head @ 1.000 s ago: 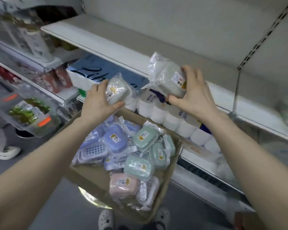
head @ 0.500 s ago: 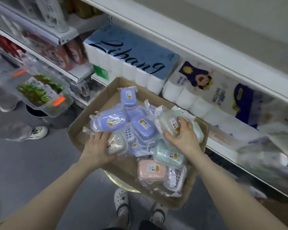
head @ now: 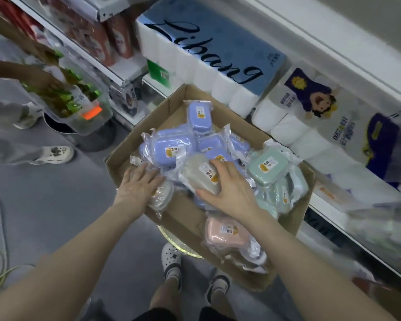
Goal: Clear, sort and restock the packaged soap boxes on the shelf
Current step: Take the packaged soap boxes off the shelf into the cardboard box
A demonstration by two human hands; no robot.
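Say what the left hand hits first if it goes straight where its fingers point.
Likely the lavender soap box, its clear wrapper first, lying just beyond the left hand. Depth is unclear from one view, so the hand might pass above it.

Single head-worn view, facing forward and steeply down, close above the cardboard box [head: 183, 212], right-hand shelf [head: 333, 45] seemingly motion-blurred
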